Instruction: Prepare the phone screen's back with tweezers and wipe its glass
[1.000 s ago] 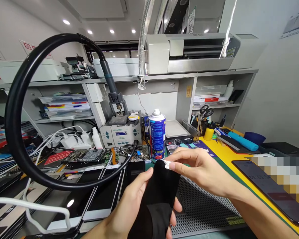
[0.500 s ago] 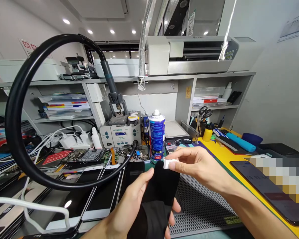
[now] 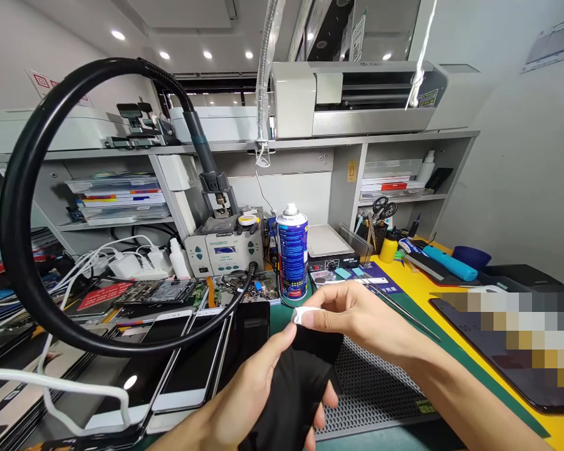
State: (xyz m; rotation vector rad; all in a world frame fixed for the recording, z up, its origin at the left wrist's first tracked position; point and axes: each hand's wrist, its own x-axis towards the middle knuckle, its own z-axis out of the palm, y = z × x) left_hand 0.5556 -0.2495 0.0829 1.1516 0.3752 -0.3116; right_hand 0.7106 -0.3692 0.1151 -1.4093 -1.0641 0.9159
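Observation:
My left hand (image 3: 251, 382) is closed around a flat black phone-sized panel (image 3: 294, 394), thumb along its left edge and fingertips showing at its right. Softer dark shapes lie across the lower part; whether they are cloth or a reflection is unclear. Between the thumb and fingers of my right hand (image 3: 357, 322) is a small folded white wipe (image 3: 301, 312), at the panel's upper left corner beside my left thumb tip. Behind both hands stands a blue spray can (image 3: 292, 254).
Smartphones (image 3: 183, 363) lie side by side at the left, under a thick black hose (image 3: 16, 207) from a soldering station (image 3: 225, 250). A perforated grey mat (image 3: 376, 388) lies beneath my hands. Tweezers (image 3: 411, 316) and a dark phone (image 3: 479, 351) are at the right.
My right hand has moved left with the white wipe, from the middle of the panel's top edge to its upper left corner. The panel has tilted, and the camera has shifted slightly.

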